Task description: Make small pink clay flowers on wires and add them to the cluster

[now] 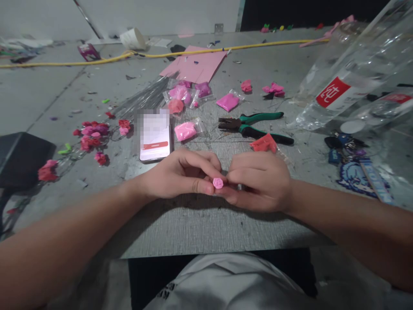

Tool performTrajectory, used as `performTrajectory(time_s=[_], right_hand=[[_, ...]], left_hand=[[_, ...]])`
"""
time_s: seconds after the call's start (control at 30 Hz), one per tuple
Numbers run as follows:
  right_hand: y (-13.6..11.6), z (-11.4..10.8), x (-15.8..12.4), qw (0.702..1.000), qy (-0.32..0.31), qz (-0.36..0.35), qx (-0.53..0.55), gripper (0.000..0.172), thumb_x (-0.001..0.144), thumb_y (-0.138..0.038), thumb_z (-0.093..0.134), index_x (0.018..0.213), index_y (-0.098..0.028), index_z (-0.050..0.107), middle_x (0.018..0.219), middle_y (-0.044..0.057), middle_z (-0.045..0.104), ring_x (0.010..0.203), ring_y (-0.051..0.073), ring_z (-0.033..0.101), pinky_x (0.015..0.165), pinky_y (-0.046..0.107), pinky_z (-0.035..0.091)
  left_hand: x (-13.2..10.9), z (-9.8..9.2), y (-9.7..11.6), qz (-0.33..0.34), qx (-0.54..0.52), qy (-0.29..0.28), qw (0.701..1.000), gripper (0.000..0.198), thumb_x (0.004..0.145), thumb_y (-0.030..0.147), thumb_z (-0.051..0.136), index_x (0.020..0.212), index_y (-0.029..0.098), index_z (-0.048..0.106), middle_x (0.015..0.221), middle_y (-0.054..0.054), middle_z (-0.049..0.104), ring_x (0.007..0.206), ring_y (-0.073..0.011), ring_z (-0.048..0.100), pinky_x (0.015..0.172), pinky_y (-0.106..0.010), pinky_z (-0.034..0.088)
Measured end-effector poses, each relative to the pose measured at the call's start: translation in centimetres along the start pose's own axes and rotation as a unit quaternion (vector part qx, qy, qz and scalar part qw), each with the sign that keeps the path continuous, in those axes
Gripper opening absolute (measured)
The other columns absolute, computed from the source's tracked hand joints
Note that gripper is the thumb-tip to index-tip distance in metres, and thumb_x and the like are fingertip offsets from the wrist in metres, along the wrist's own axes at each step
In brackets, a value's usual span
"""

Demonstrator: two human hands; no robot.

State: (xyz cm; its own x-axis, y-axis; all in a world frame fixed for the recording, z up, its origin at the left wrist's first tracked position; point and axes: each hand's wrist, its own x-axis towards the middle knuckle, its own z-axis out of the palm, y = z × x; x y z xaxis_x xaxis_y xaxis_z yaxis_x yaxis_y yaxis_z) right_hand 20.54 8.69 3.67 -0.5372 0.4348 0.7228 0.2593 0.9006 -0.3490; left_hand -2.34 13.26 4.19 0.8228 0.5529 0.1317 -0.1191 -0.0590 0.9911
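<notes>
A small pink clay rose (218, 183) with folded petals sits at the fingertips where my two hands meet, above the near part of the table. My left hand (183, 174) pinches it between thumb and index finger from the left. From the right, the thumb and curled fingers of my right hand (261, 181) close on its side; part of their grip is hidden. Just beyond my hands lie a bag of light pink clay (186, 131), a red clay packet (264, 144) and green-handled pliers (254, 124).
A phone (155, 144) lies beyond my left wrist. Finished-looking clay flowers (92, 133) and a bundle of thin wires (145, 97) are at the left. Clear plastic bottles (342, 92) and keys with charms (346, 148) occupy the right. A yellow cable (193, 52) crosses the back.
</notes>
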Motion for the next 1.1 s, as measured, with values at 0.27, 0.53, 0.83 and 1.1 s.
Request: performTrajectory(time_s=[0.27,0.53,0.83,1.1], right_hand=[[0.1,-0.4,0.2,1.0,0.007,0.001,0.027,0.032,0.099,-0.043,0.072,0.077,-0.022,0.062,0.063,-0.001,0.063,0.059,0.012,0.056,0.058,0.028,0.044],[0.8,-0.3,0.2,0.956,0.146,0.249,0.05,0.05,0.108,-0.046,0.052,0.066,-0.021,0.062,0.056,0.0,0.06,0.053,0.012,0.056,0.053,0.03,0.042],[1.6,0.3,-0.1,0.954,0.126,0.27,0.039,0.046,0.106,-0.039,0.057,0.066,-0.019,0.064,0.056,-0.002,0.058,0.052,0.01,0.05,0.051,0.028,0.037],[2.0,0.7,0.0,0.943,0.123,0.298,0.078,0.031,0.101,-0.033,0.062,0.073,-0.018,0.063,0.06,-0.004,0.057,0.055,0.01,0.048,0.054,0.027,0.038]], left_hand=[[0.2,-0.5,0.3,0.017,0.03,-0.025,0.999,0.01,0.091,0.027,0.081,0.098,0.021,0.085,0.093,-0.008,0.073,0.082,-0.0155,0.07,0.076,-0.029,0.059],[0.8,-1.8,-0.1,0.068,0.407,-0.055,0.909,0.016,0.099,0.025,0.069,0.109,0.023,0.082,0.094,-0.006,0.07,0.085,-0.0154,0.069,0.077,-0.025,0.054],[0.3,-2.5,0.5,0.083,0.509,-0.114,0.849,0.033,0.102,0.018,0.056,0.128,0.024,0.076,0.115,-0.011,0.07,0.102,-0.0212,0.071,0.09,-0.03,0.056],[0.6,-3.0,0.3,0.042,0.602,0.033,0.797,0.032,0.1,0.03,0.059,0.122,0.015,0.076,0.107,-0.013,0.065,0.098,-0.027,0.066,0.083,-0.037,0.054]])
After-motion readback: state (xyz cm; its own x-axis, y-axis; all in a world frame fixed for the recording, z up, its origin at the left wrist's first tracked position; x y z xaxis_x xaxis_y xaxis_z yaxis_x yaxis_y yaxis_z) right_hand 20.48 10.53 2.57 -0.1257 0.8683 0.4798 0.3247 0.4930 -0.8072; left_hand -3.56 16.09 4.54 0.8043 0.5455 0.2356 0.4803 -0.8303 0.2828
